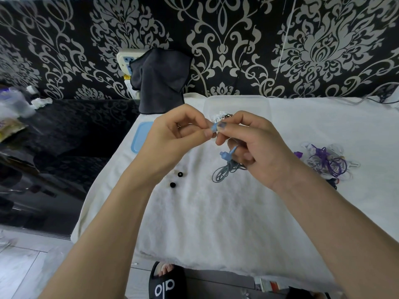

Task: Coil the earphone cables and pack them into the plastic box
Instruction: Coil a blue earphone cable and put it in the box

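We list a black wall with a pale damask pattern; a white fleecy cloth over the work surface; a glossy black tabletop to its left, reflecting the pattern; a dark cloth draped over a white socket strip; pale floor tiles.

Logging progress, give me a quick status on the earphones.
Both hands, left hand and right hand, pinch blue earphones. Cable uncoiled. Plastic box open behind. Nothing blocking.
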